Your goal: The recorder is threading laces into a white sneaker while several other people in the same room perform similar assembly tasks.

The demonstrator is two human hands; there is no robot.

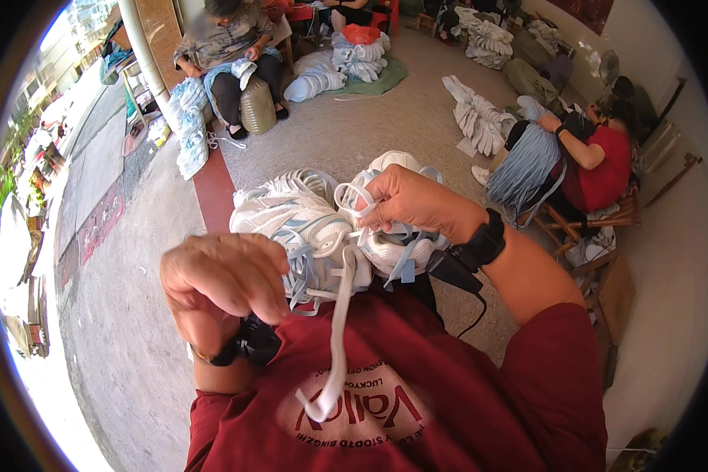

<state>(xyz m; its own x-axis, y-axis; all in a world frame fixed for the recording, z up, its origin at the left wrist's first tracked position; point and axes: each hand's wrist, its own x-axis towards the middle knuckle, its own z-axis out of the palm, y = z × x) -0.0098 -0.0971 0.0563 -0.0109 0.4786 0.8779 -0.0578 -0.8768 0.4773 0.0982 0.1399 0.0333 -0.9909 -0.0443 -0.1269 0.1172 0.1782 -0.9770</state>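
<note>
Several white shoe uppers with light-blue trim lie bunched in front of my body. My right hand is closed over the right part of the bunch, its thumb and finger pinching a looped white shoelace. The lace's long loose end hangs down in front of my red shirt. To the left of the lace, my left hand is raised, slightly blurred, with loosely bent fingers and nothing visible in them. Light-blue laces dangle from the uppers between my hands.
A person sits at the back left beside a bulging container and a pile of uppers. At right, another person in red handles a bundle of light-blue laces. More uppers lie on the floor.
</note>
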